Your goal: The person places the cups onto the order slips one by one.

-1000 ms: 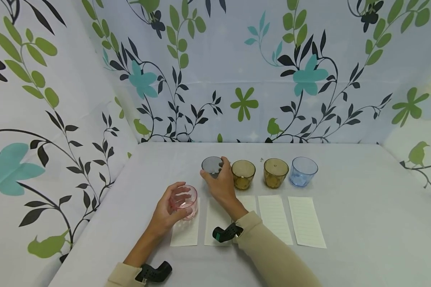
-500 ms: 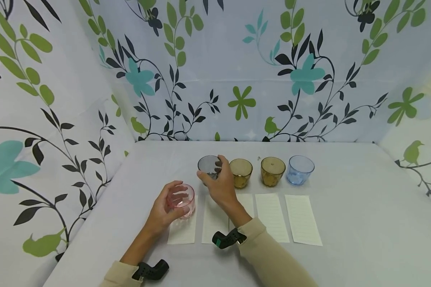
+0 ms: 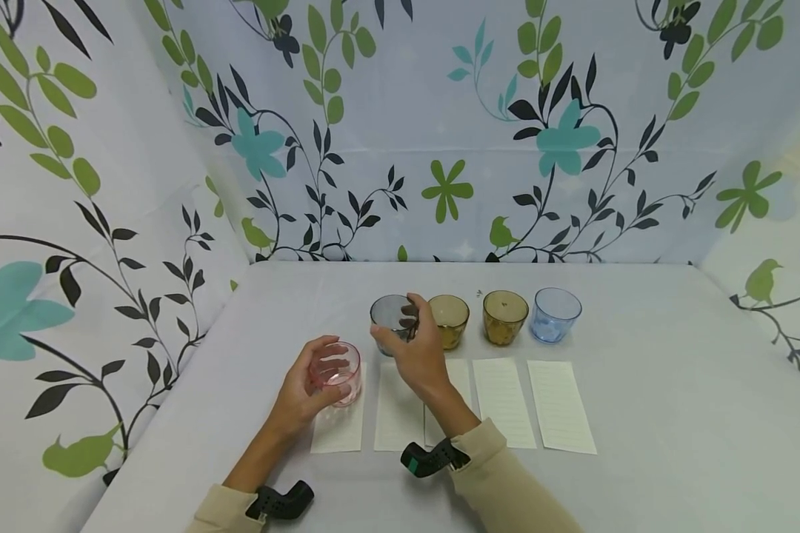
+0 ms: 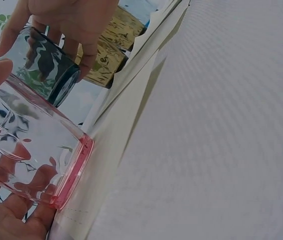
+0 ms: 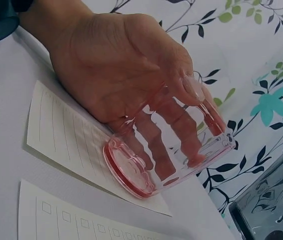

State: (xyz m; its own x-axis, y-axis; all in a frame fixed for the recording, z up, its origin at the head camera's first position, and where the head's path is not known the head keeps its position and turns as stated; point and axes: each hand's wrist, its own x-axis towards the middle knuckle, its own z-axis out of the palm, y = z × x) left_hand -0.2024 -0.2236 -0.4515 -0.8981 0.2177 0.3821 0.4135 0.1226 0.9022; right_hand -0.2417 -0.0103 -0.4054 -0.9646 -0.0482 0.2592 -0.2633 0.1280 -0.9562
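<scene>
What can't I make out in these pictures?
Head view: part of the gray glass, behind the right hand.
Head view: part of the middle paper, beneath the right forearm.
Head view: the dark speck, too small to identify.
Right wrist view: the gray glass, cut by the right edge.

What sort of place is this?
Probably a staged recording booth, not a lived-in room: patterned backdrop on three sides, white table, paper slips lined up below glasses.
</scene>
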